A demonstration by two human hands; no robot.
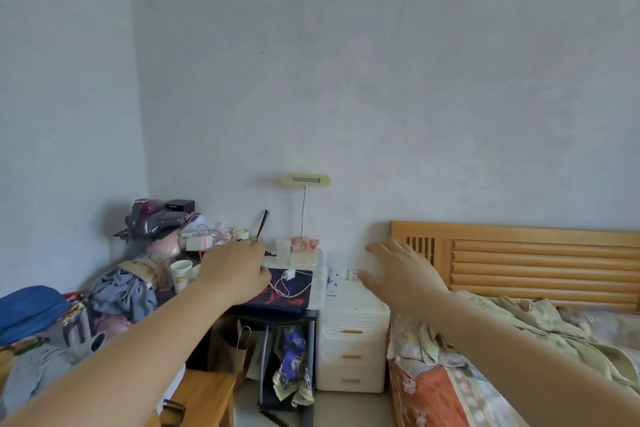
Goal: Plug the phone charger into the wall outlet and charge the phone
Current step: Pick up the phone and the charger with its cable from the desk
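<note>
A white charger block (290, 274) with its looped white cable (294, 289) lies on a dark purple mat (294, 302) on the cluttered desk. A white wall outlet (353, 274) sits low on the wall, just above the white drawer unit. My left hand (235, 270) reaches over the desk's left part, fingers curled, just left of the cable; whether it touches the cable is unclear. My right hand (401, 270) is spread open in the air in front of the wall, just right of the outlet. No phone can be made out.
The desk holds paper cups (180, 274), a hair dryer (152, 218), a pink toy phone (304, 248) and tangled wires. A white drawer unit (351, 340) stands between desk and bed (519, 340). A wooden headboard (540, 263) is at right. A wooden stool (204, 399) is below.
</note>
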